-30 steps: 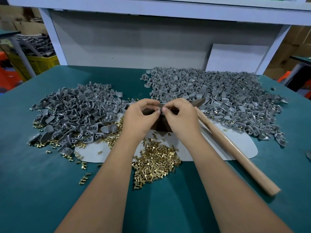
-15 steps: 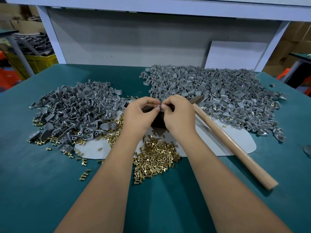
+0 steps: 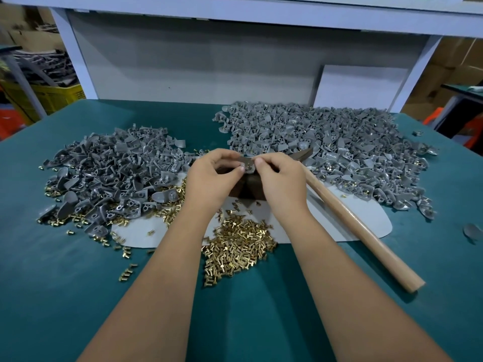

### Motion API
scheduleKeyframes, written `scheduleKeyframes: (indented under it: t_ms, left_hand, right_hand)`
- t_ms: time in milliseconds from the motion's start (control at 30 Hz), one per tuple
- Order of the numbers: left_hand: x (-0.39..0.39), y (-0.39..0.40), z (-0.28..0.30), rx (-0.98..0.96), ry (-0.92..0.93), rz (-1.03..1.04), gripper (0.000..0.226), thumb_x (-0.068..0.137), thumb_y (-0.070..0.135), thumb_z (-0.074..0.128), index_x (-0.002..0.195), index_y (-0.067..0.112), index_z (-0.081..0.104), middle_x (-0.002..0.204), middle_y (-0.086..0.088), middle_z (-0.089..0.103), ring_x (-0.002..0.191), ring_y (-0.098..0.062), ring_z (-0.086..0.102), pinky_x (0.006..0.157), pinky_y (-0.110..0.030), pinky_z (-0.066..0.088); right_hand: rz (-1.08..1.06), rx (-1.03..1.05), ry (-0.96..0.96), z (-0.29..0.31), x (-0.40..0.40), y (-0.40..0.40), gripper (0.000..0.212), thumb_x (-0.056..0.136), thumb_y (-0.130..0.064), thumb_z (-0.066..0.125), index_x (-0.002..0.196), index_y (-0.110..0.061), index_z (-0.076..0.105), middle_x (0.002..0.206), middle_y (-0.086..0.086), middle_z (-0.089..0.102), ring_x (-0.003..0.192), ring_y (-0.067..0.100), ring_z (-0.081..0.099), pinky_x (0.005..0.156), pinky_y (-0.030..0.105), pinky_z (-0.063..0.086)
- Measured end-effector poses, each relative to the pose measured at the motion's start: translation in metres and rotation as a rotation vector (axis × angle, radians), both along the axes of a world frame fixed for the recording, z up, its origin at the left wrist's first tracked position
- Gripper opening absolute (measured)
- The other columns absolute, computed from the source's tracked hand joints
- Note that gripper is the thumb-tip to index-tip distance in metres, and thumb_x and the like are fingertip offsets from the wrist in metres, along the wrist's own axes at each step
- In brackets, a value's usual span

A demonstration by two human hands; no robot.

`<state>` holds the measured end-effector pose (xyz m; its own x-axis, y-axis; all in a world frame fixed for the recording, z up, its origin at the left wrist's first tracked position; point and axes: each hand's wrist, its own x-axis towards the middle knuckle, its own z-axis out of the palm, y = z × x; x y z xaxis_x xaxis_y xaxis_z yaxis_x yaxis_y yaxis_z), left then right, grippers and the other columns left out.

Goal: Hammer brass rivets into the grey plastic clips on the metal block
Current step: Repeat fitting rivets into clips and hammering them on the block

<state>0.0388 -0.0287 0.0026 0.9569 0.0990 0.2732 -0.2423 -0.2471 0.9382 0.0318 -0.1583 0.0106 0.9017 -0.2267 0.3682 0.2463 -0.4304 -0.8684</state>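
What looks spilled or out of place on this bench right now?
Loose brass rivets lie scattered on the green mat left of the main rivet pile. Two stray grey clips sit alone near the right edge, apart from the big heaps. Otherwise nothing stands out.

A grey clip sits atop the dark metal block, seemingly with a brass rivet in it.

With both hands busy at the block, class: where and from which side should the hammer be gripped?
Grip the hammer near the free butt end of its wooden handle, with the right hand, coming from above on the right. The handle lies flat and bare on the table, slanting toward the person, while the head is tucked beside the grey clips.
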Motion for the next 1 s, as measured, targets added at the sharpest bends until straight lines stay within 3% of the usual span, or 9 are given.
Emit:
scheduleKeyframes:
  t_ms: [133, 333, 500, 767, 1000]
  left_hand:
    - [0.001, 0.001, 0.002, -0.023, 0.032, 0.001, 0.025, 0.083, 0.013, 0.077, 0.105, 0.024, 0.071, 0.084, 0.012, 0.076, 0.089, -0.002, 0.069, 0.092, -0.036, 0.055]
    - [0.001, 0.001, 0.002, -0.060, 0.024, -0.031, 0.027, 0.082, 0.005, 0.076, 0.104, 0.022, 0.071, 0.084, 0.005, 0.076, 0.090, -0.010, 0.070, 0.094, -0.042, 0.054]
    - [0.001, 0.001, 0.000, -0.070, 0.007, -0.040, 0.025, 0.082, 0.004, 0.076, 0.099, 0.023, 0.071, 0.085, 0.003, 0.075, 0.088, -0.009, 0.071, 0.092, -0.036, 0.056]
    - [0.002, 0.001, -0.002, -0.047, -0.022, -0.046, 0.020, 0.081, 0.006, 0.077, 0.082, 0.026, 0.075, 0.084, 0.009, 0.076, 0.087, -0.003, 0.070, 0.083, -0.022, 0.055]
    - [0.002, 0.002, -0.002, -0.043, -0.024, -0.040, 0.019, 0.081, 0.010, 0.078, 0.082, 0.029, 0.075, 0.086, 0.009, 0.076, 0.089, -0.005, 0.070, 0.089, -0.031, 0.056]
  right_hand:
    - [-0.009, 0.187, 0.061, 0.005, 0.001, 0.000, 0.018, 0.090, -0.019, 0.060, 0.078, -0.026, 0.072, 0.078, -0.015, 0.068, 0.071, -0.006, 0.057, 0.064, 0.017, 0.042]
    - [0.017, -0.066, 0.048, 0.007, 0.004, 0.000, 0.010, 0.087, -0.024, 0.065, 0.081, -0.024, 0.072, 0.087, -0.013, 0.066, 0.085, 0.005, 0.059, 0.076, 0.023, 0.045]
    - [-0.003, -0.194, -0.020, 0.004, 0.007, 0.002, 0.008, 0.086, -0.022, 0.067, 0.081, -0.020, 0.073, 0.082, -0.014, 0.059, 0.084, 0.008, 0.056, 0.075, 0.025, 0.043]
    - [-0.084, -0.269, -0.113, -0.004, 0.009, 0.009, 0.011, 0.086, -0.013, 0.064, 0.076, -0.014, 0.068, 0.080, -0.009, 0.058, 0.085, 0.013, 0.053, 0.072, 0.027, 0.039]
    - [-0.058, -0.287, -0.095, -0.003, 0.008, 0.007, 0.011, 0.088, -0.012, 0.063, 0.078, -0.013, 0.068, 0.082, -0.007, 0.059, 0.086, 0.013, 0.052, 0.073, 0.027, 0.039]
